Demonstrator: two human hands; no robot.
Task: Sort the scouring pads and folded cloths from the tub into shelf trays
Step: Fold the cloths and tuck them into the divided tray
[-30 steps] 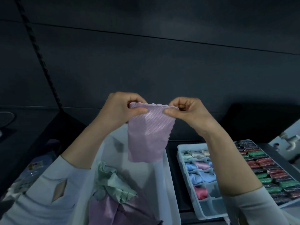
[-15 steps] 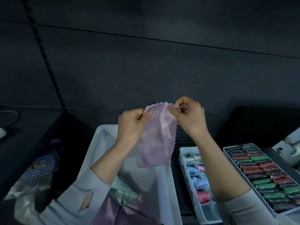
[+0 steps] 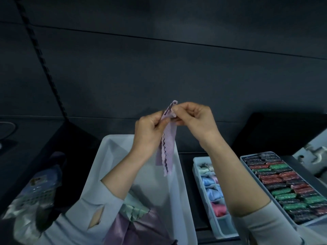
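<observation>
A lilac cloth [image 3: 168, 147] with a zigzag edge hangs folded into a narrow strip above the white tub [image 3: 106, 160]. My left hand [image 3: 148, 133] and my right hand [image 3: 196, 119] pinch its top corners, brought together. In the tub lie a pale green cloth [image 3: 134, 210] and a purple cloth [image 3: 141, 228]. To the right stands a divided tray [image 3: 198, 167] with folded white, blue and pink cloths. Further right, a tray [image 3: 247, 158] holds rows of red, green and dark scouring pads.
A dark wall fills the upper view, with a notched shelf rail [image 3: 42, 57] running down its left side. At the lower left lies a plastic packet [image 3: 33, 193]. A dark box [image 3: 276, 131] stands behind the pad tray.
My hands have come together, folding the spread lilac cloth in half into a narrow hanging strip. The view has shifted, showing more of both trays.
</observation>
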